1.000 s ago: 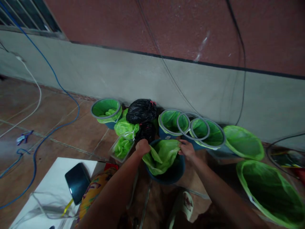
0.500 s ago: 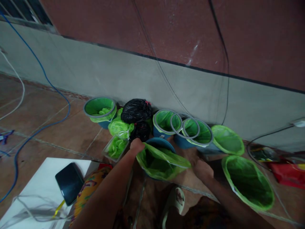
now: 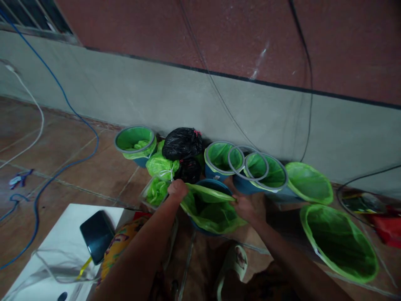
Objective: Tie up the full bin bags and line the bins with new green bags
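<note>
A green bin liner (image 3: 216, 217) hangs in a blue bin (image 3: 216, 184) on the tiled floor before me. My left hand (image 3: 178, 190) is closed on the liner's left edge. On the other side, my right hand (image 3: 246, 207) grips its right edge. The liner's mouth stands partly spread, its far edge pulled straight between my hands. Behind it, the blue bin's far rim shows bare. Left of the bin, beside my left hand, sits a clear tub (image 3: 146, 196) with crumpled green bags (image 3: 156, 191).
Lined bins (image 3: 340, 244) stand to the right and along the wall (image 3: 156, 92). Loose grey rings (image 3: 233, 161) lie across two of them. Black bags (image 3: 181, 144) are piled at the wall. A phone (image 3: 97, 236) lies on a white box (image 3: 67, 228); a blue cable (image 3: 59, 171) crosses the floor.
My right hand has moved left and slightly up, toward my left hand, with the liner's edge. The liner's far edge slackens less to the right. The view has shifted a little.
</note>
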A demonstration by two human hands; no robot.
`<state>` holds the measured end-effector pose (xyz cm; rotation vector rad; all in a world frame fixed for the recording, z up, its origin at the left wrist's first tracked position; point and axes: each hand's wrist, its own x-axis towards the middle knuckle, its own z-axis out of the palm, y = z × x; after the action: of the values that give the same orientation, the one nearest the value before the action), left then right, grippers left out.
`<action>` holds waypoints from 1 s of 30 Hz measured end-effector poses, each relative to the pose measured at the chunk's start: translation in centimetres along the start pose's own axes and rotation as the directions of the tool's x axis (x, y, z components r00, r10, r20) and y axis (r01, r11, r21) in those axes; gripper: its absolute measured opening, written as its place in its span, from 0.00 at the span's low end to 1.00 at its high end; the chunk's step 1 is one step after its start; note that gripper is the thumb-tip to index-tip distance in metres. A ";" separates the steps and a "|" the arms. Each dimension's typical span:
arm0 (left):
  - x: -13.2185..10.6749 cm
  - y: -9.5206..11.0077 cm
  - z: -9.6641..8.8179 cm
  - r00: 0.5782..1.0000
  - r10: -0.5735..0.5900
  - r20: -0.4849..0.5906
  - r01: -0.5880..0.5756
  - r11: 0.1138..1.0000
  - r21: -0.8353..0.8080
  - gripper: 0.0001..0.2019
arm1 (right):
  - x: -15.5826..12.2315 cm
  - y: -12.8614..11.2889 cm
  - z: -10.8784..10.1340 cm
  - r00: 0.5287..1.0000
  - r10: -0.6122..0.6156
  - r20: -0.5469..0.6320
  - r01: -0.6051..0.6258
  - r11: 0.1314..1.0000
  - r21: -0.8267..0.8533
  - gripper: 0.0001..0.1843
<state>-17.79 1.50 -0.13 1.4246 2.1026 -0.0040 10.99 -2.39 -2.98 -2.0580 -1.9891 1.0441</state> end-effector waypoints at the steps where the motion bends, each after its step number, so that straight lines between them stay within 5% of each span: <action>1: -0.3 0.3 -0.2 0.998 0.010 -0.056 -0.007 0.998 0.059 0.22 | 0.6 0.3 -0.2 1.000 0.021 0.013 -0.022 0.994 0.111 0.13; 4: -1.5 1.9 -0.5 0.949 0.292 -0.115 -0.262 0.939 0.222 0.31 | 2.0 0.7 -0.4 0.997 0.035 0.065 -0.058 0.917 0.395 0.14; 6: -2.1 3.2 -0.2 0.848 0.530 -0.006 -0.517 0.829 0.214 0.35 | 2.4 0.6 -0.4 0.995 0.020 0.099 -0.069 0.849 0.524 0.13; 8: -2.3 4.2 0.5 0.769 0.635 0.073 -0.637 0.753 0.164 0.32 | 2.5 0.4 -0.4 0.990 0.003 0.139 -0.091 0.769 0.633 0.13; 14: -0.5 5.3 2.0 0.787 0.605 0.119 -0.615 0.785 0.073 0.13 | 2.0 1.4 -2.2 0.990 -0.083 0.112 -0.006 0.775 0.632 0.15; 22: 1.9 5.0 1.5 0.778 0.610 0.151 -0.594 0.792 -0.139 0.12 | 2.5 3.4 -3.2 0.996 0.044 0.076 -0.086 0.639 0.765 0.22; 30: 4.6 4.7 3.3 0.756 0.618 0.215 -0.504 0.759 -0.413 0.16 | 5.1 3.2 -1.2 0.995 0.045 -0.093 0.033 0.717 0.697 0.27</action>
<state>-13.38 6.32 -3.56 1.6562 1.2469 0.3126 13.94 2.30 -5.73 -1.6375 -1.2282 1.3786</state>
